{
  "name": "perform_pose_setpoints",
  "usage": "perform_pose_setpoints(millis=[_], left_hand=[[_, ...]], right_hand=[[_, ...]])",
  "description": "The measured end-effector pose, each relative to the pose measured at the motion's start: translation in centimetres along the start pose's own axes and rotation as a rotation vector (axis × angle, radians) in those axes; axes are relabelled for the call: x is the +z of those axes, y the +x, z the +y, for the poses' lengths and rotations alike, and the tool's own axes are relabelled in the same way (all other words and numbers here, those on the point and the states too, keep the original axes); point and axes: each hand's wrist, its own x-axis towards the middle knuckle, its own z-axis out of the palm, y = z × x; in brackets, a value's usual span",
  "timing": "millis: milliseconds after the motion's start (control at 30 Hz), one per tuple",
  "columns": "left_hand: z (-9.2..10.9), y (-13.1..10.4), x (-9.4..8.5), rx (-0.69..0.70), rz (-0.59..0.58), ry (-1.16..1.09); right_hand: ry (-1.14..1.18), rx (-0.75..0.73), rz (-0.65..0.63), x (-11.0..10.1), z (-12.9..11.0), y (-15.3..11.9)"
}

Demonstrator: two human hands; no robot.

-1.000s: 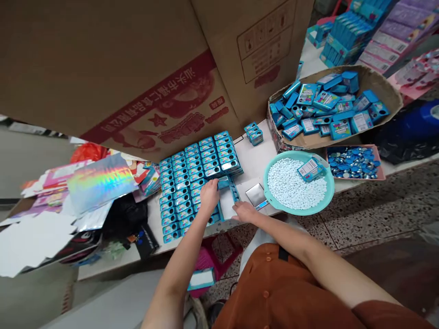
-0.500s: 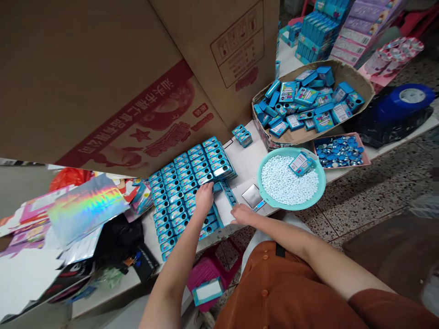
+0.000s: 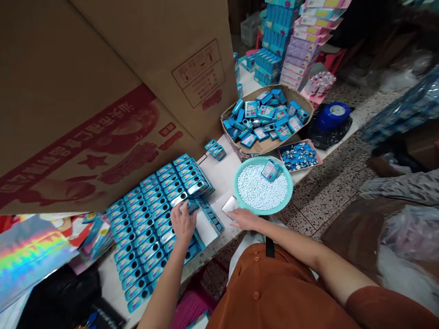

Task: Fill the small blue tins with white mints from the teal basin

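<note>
My left hand [image 3: 184, 223] is over the right side of the rows of small blue tins [image 3: 151, 228], its fingers apart. Its fingertips are at a blue tin [image 3: 190, 206] lying at the far end of an open blue display carton [image 3: 209, 228]; whether they press on it is hard to see. The carton has a white inside and a patterned side wall. My right hand [image 3: 245, 219] is to the right of the carton, fingers stretched out over the near edge of a phone-like flat slab [image 3: 229, 205]. Nothing shows in its fingers.
A turquoise basin [image 3: 291, 187] holds white pellets with a tin on top. Behind stand a cardboard tray [image 3: 236, 148] of loose tins and a pink tray [image 3: 320, 161] of round caps. Big cartons [image 3: 137, 91] wall off the far left. Holographic sheets [image 3: 30, 256] lie left.
My right hand has left the display carton's side and moved right to the flat slab. My left hand's fingers have spread beside the tin. The view has shifted right.
</note>
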Motion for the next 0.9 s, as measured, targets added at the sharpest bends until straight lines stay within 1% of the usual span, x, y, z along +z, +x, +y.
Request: perform_pose_setpoints(millis=[33, 100, 133, 200, 267, 300, 333, 367, 400, 433, 500, 600, 700, 800, 900], left_hand=[[1.0, -0.3, 0.3, -0.009, 0.054, -0.027], [3.9, -0.2, 1.2, 0.012, 0.107, -0.091], [5.8, 0.1, 1.8, 0.042, 0.101, -0.128], [10.0, 1.2, 3.2, 0.117, 0.055, -0.206], [14.2, 2.9, 4.8, 0.19, -0.02, -0.286], [16.0, 3.9, 5.5, 0.213, -0.048, -0.317], [17.4, 5.1, 6.2, 0.225, -0.067, -0.339], [18.5, 6.5, 7.0, 0.229, -0.075, -0.351], [19.0, 8.0, 7.6, 0.219, -0.074, -0.352], [19.1, 9.7, 8.3, 0.196, -0.07, -0.341], [18.0, 13.5, 9.6, 0.105, -0.059, -0.284], [14.7, 19.5, 11.4, -0.061, -0.086, -0.137], [11.7, 25.0, 13.3, -0.112, -0.182, 0.015], [9.8, 29.2, 15.3, -0.143, -0.293, 0.138], [8.9, 31.7, 17.3, -0.151, -0.429, 0.21]], right_hand=[[0.036, 0.064, 0.063, -0.5, 1.4, -1.3], [0.101, 0.204, 0.205, -1.6, 4.4, -4.1], [0.125, 0.279, 0.276, -2.0, 5.9, -5.5], [0.148, 0.405, 0.398, -3.0, 8.5, -8.2], [0.146, 0.482, 0.482, -3.9, 10.5, -10.4], [0.141, 0.503, 0.51, -4.3, 11.3, -11.2], [0.135, 0.516, 0.531, -4.8, 12.0, -11.9], [0.13, 0.523, 0.544, -5.2, 12.5, -12.3], [0.128, 0.525, 0.55, -5.5, 12.9, -12.6], [0.128, 0.523, 0.551, -5.8, 13.2, -12.8], [0.137, 0.509, 0.543, -6.3, 13.7, -12.9], [0.161, 0.471, 0.521, -6.6, 14.5, -13.1], [0.193, 0.438, 0.487, -6.7, 15.6, -13.6], [0.218, 0.444, 0.457, -6.6, 17.0, -14.5], [0.218, 0.467, 0.444, -6.5, 18.3, -15.3]])
